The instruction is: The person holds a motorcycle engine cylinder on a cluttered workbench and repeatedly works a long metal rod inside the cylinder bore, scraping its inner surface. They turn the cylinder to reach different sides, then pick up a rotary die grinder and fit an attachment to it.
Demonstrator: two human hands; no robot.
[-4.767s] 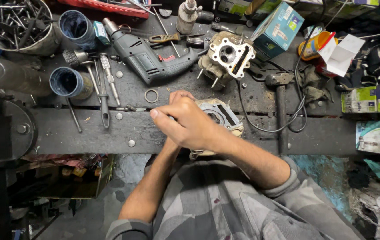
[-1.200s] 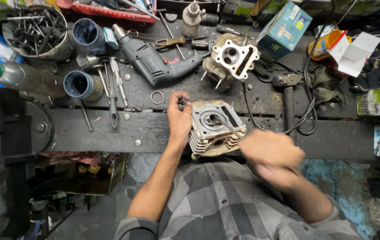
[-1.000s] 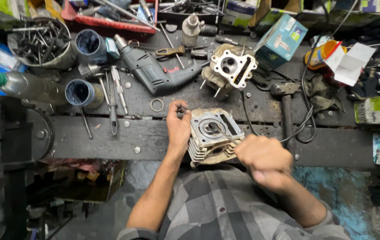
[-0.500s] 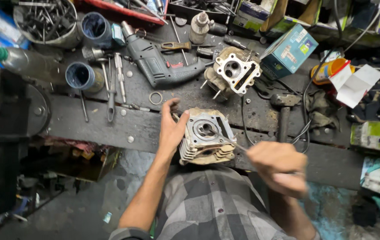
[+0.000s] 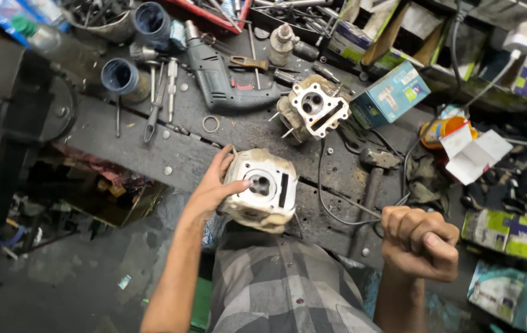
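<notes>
A grimy finned engine cylinder head [image 5: 262, 188] rests at the near edge of the dark workbench [image 5: 122, 139]. My left hand [image 5: 213, 188] grips its left side, thumb lying over the top face near the central bore. My right hand [image 5: 419, 242] is a closed fist to the right, off the part, above the bench's front edge; whether anything is inside the fist is hidden. A second cylinder head [image 5: 313, 111] lies further back on the bench.
An electric drill [image 5: 217, 77], a hammer [image 5: 371, 169], pliers [image 5: 155, 105], a metal ring [image 5: 210, 124], two blue cans [image 5: 118, 75] and a black cable lie on the bench. Small cartons [image 5: 393, 92] crowd the back right. A vise [image 5: 11, 117] stands at the left.
The cylinder head has been turned so another face points up, still in my left hand. My right hand pulled away to the right and closed into a fist. The view shifted.
</notes>
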